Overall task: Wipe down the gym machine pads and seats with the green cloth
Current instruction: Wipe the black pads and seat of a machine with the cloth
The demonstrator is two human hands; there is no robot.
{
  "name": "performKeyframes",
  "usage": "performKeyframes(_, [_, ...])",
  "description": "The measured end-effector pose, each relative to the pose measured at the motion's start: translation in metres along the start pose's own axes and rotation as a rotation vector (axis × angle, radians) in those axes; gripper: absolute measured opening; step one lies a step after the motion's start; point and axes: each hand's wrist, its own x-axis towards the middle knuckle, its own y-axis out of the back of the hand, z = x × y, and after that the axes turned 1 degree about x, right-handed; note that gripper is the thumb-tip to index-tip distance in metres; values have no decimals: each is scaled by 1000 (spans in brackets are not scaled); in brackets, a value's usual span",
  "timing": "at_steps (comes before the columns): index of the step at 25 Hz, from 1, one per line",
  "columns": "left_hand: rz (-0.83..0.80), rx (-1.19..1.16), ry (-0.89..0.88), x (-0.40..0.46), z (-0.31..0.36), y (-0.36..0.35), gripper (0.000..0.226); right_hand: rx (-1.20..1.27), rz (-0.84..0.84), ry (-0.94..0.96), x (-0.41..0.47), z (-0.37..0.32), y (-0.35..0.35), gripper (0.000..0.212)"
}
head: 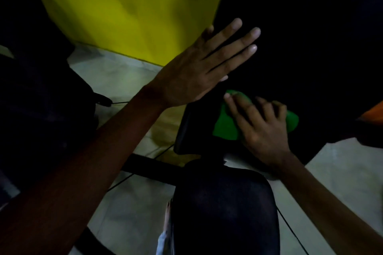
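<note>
Green cloth (227, 124) lies pressed under the right hand (261, 126), fingers spread and slightly bent over it, on the lower edge of a dark back pad (290, 58). The left hand (199, 68), fingers straight, braces flat against that pad. Wiping seems underway; next, likely the black seat (223, 209) below.

soft green cloth (226, 124); matt black padded seat (223, 209); smooth pale floor (132, 209)
</note>
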Motion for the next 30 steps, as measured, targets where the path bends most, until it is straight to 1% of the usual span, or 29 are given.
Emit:
performKeyframes(1, [124, -12, 149, 0, 4, -1, 48, -32, -16, 26, -5, 0, -3, 52])
performKeyframes(2, [199, -83, 178, -10, 11, -1, 49, -38, -54, 89, -17, 0, -8, 55])
performKeyframes(3, [190, -127, 156, -16, 25, -3, 51, -45, -101, 178, -31, -4, -15, 55])
performKeyframes(4, [166, -109, 92, -20, 34, 2, 53, -18, -167, 259, -42, -10, -20, 52])
performKeyframes(6, [125, -150, 79, -11, 27, 1, 53, 28, -244, 308, -49, -13, -15, 48])
performKeyframes(7, [120, -162, 104, -9, 27, -1, 52, 42, -222, 274, -43, -5, -7, 47])
performKeyframes(8, [112, -139, 99, -12, 30, -4, 52, 38, -164, 195, -36, 5, 1, 47])
performKeyframes(10, [127, -124, 107, -16, 34, -5, 53, -20, -38, -28, -26, 22, 12, 49])
performKeyframes(11, [124, -143, 111, -15, 35, -5, 52, -61, -8, -99, -28, 26, 14, 48])
performKeyframes(12, [120, -192, 118, -12, 37, -4, 53, -83, -24, -106, -38, 27, 13, 48])
performKeyframes(13, [116, -214, 126, -10, 39, -3, 53, -86, -67, -50, -52, 26, 9, 51])
performKeyframes(15, [110, -237, 139, -13, 44, -6, 55, -48, -215, 175, -82, 15, -5, 51])
performKeyframes(16, [104, -217, 130, -13, 46, -7, 56, -39, -269, 256, -91, 13, -7, 49])
performKeyframes(17, [101, -178, 114, -13, 48, -8, 57, -33, -289, 286, -93, 14, -4, 47])
performKeyframes(18, [101, -167, 96, -12, 49, -9, 57, -20, -272, 260, -89, 17, 0, 46])
performKeyframes(21, [117, -121, 37, -6, 53, -13, 52, -77, -100, 30, -64, 33, 17, 42])
performKeyframes(22, [129, -113, 27, -6, 56, -15, 51, -94, -67, -20, -63, 39, 17, 40])
performKeyframes(23, [143, -117, 30, -7, 59, -17, 51, -105, -69, -28, -69, 43, 16, 40])
performKeyframes(25, [166, -104, 51, -6, 67, -18, 51, -79, -138, 75, -94, 43, 9, 43])
performKeyframes(27, [141, -112, 13, -4, 71, -18, 52, -37, -291, 229, -125, 32, 1, 41])
performKeyframes(28, [122, -119, -20, -4, 72, -18, 56, -34, -368, 267, -134, 27, 1, 40])
performKeyframes(29, [108, -118, -38, -4, 73, -18, 60, -36, -403, 268, -134, 27, 4, 39])
performKeyframes(30, [101, -115, -39, -4, 73, -19, 63, -28, -364, 234, -127, 32, 10, 40])
